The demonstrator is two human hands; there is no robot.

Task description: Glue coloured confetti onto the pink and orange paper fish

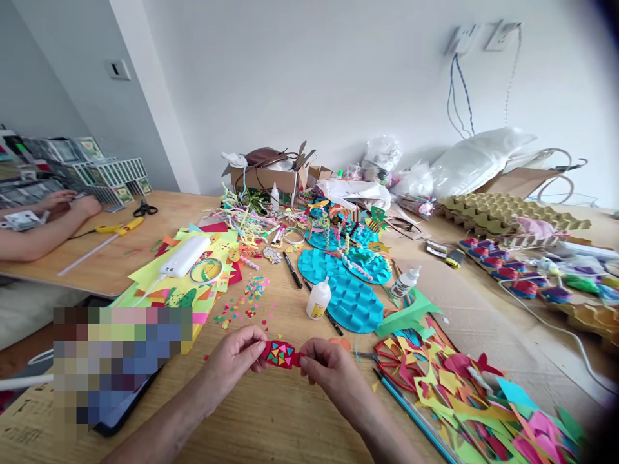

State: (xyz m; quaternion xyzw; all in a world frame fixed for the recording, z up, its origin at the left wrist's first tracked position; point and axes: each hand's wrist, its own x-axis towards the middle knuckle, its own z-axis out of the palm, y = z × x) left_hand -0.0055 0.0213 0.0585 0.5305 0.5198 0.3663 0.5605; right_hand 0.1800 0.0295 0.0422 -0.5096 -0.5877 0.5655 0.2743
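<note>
Head view: left hand (238, 353) and right hand (331, 362) pinch opposite ends of red paper cutout (281, 355), thumbs against fingers; cutout, covered with multicolored triangles, held above wooden table (261, 412), near white glue bottle (318, 301).

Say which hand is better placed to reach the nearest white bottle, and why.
Probably the right hand: it is just below the white bottle in view; the left hand is farther off. Both hold the red piece.
</note>
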